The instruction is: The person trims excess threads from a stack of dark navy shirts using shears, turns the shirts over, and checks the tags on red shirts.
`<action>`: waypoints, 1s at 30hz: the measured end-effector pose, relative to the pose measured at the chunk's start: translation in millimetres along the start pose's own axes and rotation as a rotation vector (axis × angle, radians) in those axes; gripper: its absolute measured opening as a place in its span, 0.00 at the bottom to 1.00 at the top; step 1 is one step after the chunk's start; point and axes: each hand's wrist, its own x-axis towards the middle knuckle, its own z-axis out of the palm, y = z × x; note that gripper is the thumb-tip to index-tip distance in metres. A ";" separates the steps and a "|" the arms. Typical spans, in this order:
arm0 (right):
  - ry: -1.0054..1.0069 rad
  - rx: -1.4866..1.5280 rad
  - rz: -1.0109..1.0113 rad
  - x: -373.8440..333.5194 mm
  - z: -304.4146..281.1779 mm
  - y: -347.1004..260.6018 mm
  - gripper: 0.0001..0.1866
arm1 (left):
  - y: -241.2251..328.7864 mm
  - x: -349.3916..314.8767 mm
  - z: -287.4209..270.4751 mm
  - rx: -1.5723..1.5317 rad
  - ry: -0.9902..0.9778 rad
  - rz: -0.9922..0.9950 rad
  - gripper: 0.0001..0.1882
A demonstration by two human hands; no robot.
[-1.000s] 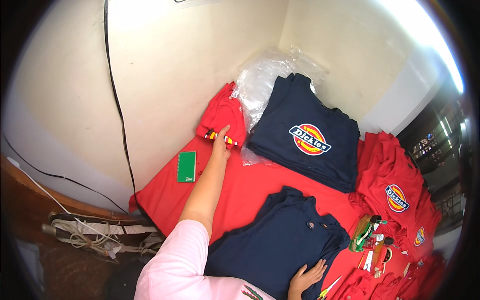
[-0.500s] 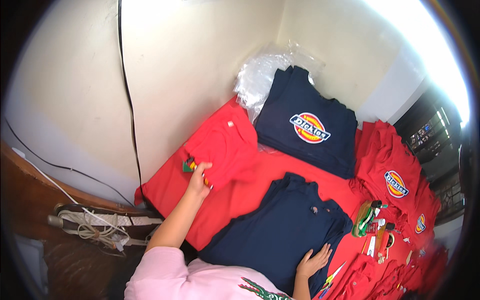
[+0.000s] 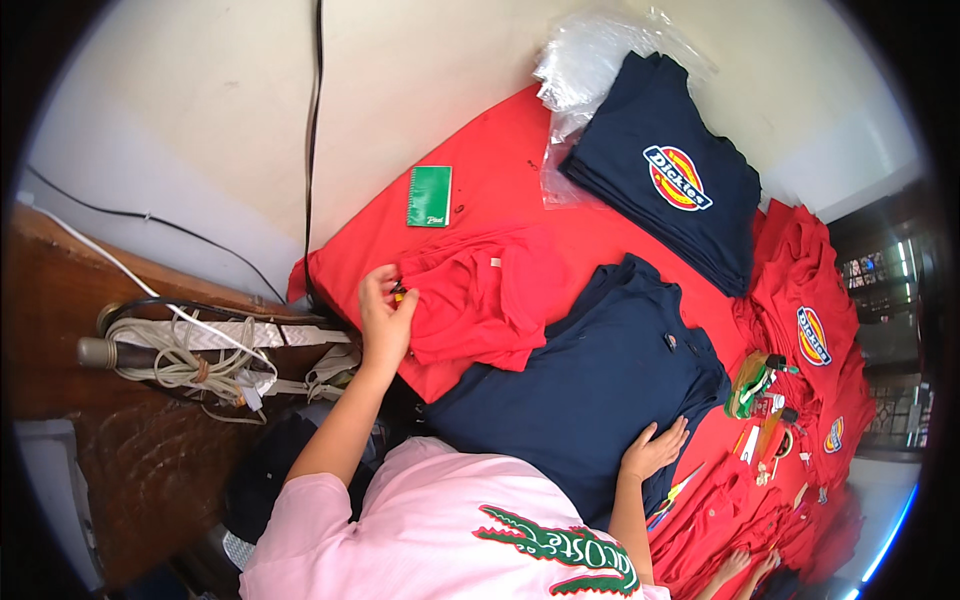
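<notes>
My left hand [image 3: 387,318] is closed on the edge of a red T-shirt [image 3: 470,310]. The shirt lies bunched, with a pale neck label showing and a bit of yellow and black print at my fingers. Part of it rests over a navy T-shirt [image 3: 590,410] spread out in front of me. Flat on the right side of that navy shirt lies my right hand [image 3: 655,449], fingers stretched and holding nothing. Beyond the red shirt, a green spiral notebook [image 3: 429,197] sits on the red-covered table [image 3: 485,150].
Folded navy shirts [image 3: 625,125] are stacked at the back beside clear plastic bags [image 3: 580,70]. Red shirts [image 3: 785,260] pile up at right. A green container [image 3: 745,390], small bottles and scissors [image 3: 680,490] lie nearer. Another person's hands [image 3: 735,565] show at the lower right.
The red T-shirt has been drawn toward me by my left hand, partly onto the navy one, uncovering the green notebook. My right hand stays flat on the navy shirt. The view has shifted.
</notes>
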 end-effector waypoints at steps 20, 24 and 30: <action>0.005 0.003 -0.021 0.3 3.0 -0.8 0.34 | 94.1 -2.3 29.9 -0.970 -0.809 -0.548 0.23; 0.008 0.021 -0.008 0.0 3.2 4.6 0.34 | 93.2 -8.6 28.5 -1.006 -0.892 -0.506 0.27; 0.115 0.454 0.071 25.7 -29.4 -43.8 0.34 | 98.2 -10.9 17.9 -1.077 -0.951 -0.520 0.31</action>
